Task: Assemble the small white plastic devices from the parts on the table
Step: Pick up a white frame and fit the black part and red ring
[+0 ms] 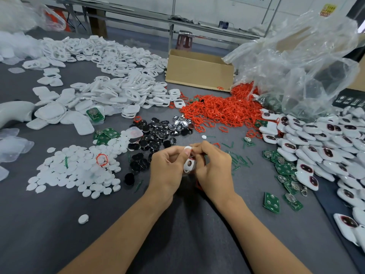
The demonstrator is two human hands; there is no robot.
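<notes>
two hands on one piece. my left hand [167,167] and my right hand [215,167] meet above the middle of the grey table cover [177,244]. fingers of both are curled, and together they grip one white shell [189,164] between them. the shell is held off the cloth, its oval opening facing up toward me. left thumb presses near the shell's top edge; right fingertips pinch at the same edge. a bit of red shows at the shell's right side, under my right fingers; cannot tell whether it is a ring seated there.

parts around the hands:
- left: heap of white round discs [79,173], one red ring [102,159] lying on it; a lone disc [83,218] nearer me.
- just beyond my hands: black button pads [156,133], some glossy.
- beyond those, to the right: large pile of red rings [217,111], spilling from a clear plastic bag [306,66].
- right: green circuit boards [284,169] scattered, with thin green offcuts beside them; a bank of finished white devices [325,147] with dark buttons along the table edge.
- far left and centre: loose mound of empty white shells [118,80].
- behind: open cardboard box [199,70].
</notes>
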